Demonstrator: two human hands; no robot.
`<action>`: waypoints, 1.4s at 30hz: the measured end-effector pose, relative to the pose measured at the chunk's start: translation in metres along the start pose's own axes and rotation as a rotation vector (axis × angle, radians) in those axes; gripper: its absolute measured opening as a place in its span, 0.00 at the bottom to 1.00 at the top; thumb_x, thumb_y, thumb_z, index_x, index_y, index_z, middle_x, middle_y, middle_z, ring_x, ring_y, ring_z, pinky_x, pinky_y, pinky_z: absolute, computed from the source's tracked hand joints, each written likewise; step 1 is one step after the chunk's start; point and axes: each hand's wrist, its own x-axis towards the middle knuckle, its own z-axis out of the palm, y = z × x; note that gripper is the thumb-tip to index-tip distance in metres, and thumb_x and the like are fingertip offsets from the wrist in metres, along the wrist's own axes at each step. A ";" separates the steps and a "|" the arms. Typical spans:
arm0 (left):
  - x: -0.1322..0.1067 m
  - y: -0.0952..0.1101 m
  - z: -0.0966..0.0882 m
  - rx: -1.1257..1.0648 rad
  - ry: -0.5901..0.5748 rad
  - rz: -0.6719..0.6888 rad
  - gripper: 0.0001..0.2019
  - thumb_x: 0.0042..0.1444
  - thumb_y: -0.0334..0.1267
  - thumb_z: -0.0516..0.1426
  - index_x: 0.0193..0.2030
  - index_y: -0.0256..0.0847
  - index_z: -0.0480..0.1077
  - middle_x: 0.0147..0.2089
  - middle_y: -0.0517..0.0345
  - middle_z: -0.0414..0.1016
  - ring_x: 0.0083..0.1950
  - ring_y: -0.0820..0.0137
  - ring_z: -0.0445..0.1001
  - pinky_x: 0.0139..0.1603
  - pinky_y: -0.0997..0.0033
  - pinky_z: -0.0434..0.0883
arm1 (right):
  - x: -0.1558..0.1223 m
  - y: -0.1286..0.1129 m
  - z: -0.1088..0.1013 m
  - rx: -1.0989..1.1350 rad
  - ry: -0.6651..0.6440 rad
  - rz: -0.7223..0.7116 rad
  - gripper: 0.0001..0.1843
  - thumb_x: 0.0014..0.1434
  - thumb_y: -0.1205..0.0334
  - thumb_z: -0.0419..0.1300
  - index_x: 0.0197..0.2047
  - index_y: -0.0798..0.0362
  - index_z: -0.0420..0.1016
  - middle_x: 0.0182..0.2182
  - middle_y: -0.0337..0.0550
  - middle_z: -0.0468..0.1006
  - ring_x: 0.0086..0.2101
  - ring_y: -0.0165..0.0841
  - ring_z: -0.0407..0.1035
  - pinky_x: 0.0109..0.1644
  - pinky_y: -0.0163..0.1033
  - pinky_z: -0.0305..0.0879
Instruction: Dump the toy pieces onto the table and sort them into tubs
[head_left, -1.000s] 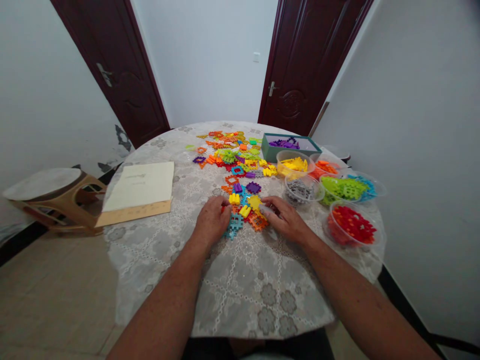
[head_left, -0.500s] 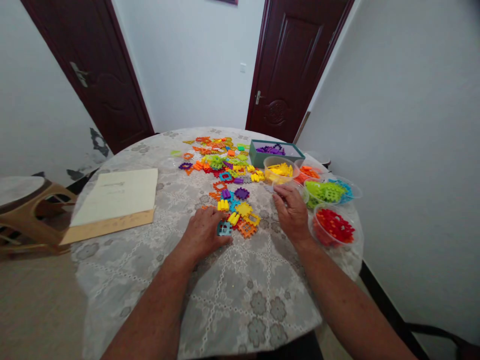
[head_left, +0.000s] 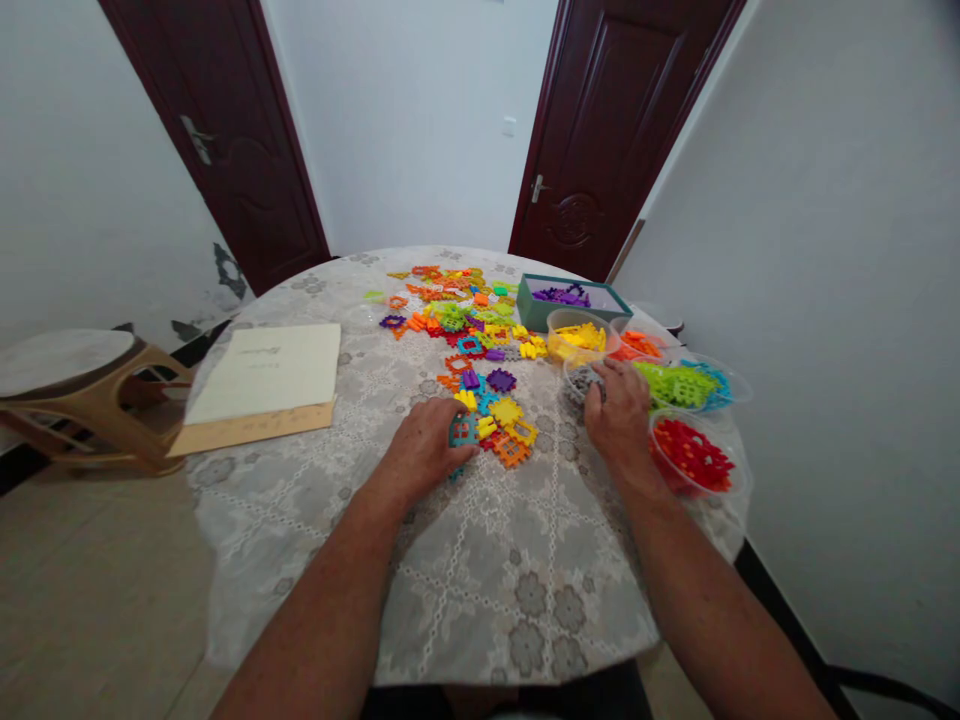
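My left hand [head_left: 427, 440] is closed on a teal window-shaped building piece [head_left: 464, 429], thumb below it and fingers along its left side. Just to the right lie yellow and orange interlocking pieces, among them an orange square piece [head_left: 511, 449] and a yellow piece [head_left: 506, 411]. My right hand [head_left: 621, 408] is over the right side of a clear tub of grey pieces [head_left: 579, 385]. Its thumb and fingers are bent but apart, and I see nothing held between them.
A heap of mixed pieces [head_left: 450, 300] spreads over the back of the tablecloth. On the right stand a green box with purple pieces [head_left: 534, 314] and tubs of yellow [head_left: 579, 338], orange [head_left: 639, 346], lime [head_left: 675, 385] and red pieces [head_left: 691, 455]. Paper sheets [head_left: 270, 370] lie left.
The view has shifted, so everything sits further right or left in the picture. My left hand has raised the teal piece slightly. My right hand has drawn back, uncovering grey pieces in the tub.
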 end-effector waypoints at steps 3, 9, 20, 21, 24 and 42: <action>0.000 0.001 0.000 -0.070 0.043 -0.015 0.24 0.54 0.40 0.67 0.58 0.46 0.70 0.58 0.48 0.75 0.60 0.55 0.75 0.63 0.54 0.71 | 0.000 -0.008 -0.003 0.010 0.015 -0.021 0.18 0.66 0.67 0.54 0.55 0.52 0.78 0.58 0.57 0.75 0.63 0.50 0.62 0.69 0.65 0.55; 0.001 0.000 0.002 -0.125 0.100 -0.013 0.25 0.54 0.33 0.64 0.60 0.49 0.69 0.60 0.50 0.73 0.63 0.58 0.72 0.67 0.54 0.69 | -0.010 -0.045 -0.011 0.257 -0.304 -0.210 0.14 0.69 0.64 0.53 0.53 0.50 0.77 0.48 0.52 0.80 0.51 0.44 0.72 0.61 0.52 0.67; 0.001 -0.001 0.003 0.201 0.025 -0.088 0.23 0.57 0.37 0.64 0.60 0.43 0.72 0.57 0.47 0.75 0.58 0.55 0.72 0.61 0.53 0.69 | -0.025 -0.056 -0.002 0.328 -0.782 -0.252 0.02 0.63 0.64 0.60 0.39 0.51 0.71 0.40 0.45 0.73 0.41 0.36 0.69 0.48 0.40 0.65; 0.001 -0.001 0.004 0.207 0.014 -0.088 0.23 0.57 0.38 0.64 0.60 0.43 0.72 0.57 0.46 0.75 0.58 0.54 0.72 0.61 0.53 0.69 | -0.024 -0.054 -0.002 0.358 -0.777 -0.239 0.01 0.63 0.64 0.58 0.38 0.51 0.70 0.38 0.44 0.73 0.40 0.36 0.69 0.46 0.39 0.64; 0.000 -0.002 0.007 0.200 0.013 -0.092 0.23 0.57 0.38 0.65 0.60 0.43 0.72 0.58 0.46 0.75 0.59 0.53 0.72 0.61 0.52 0.69 | -0.021 -0.049 0.001 0.448 -0.716 -0.114 0.07 0.67 0.62 0.55 0.37 0.51 0.71 0.34 0.41 0.74 0.35 0.34 0.69 0.41 0.38 0.62; 0.004 0.012 0.007 -0.526 0.000 -0.212 0.14 0.64 0.45 0.59 0.51 0.42 0.77 0.36 0.58 0.82 0.33 0.69 0.78 0.36 0.69 0.73 | -0.028 -0.073 0.024 0.678 -0.481 0.023 0.17 0.71 0.54 0.55 0.55 0.49 0.80 0.52 0.49 0.82 0.51 0.41 0.75 0.58 0.49 0.69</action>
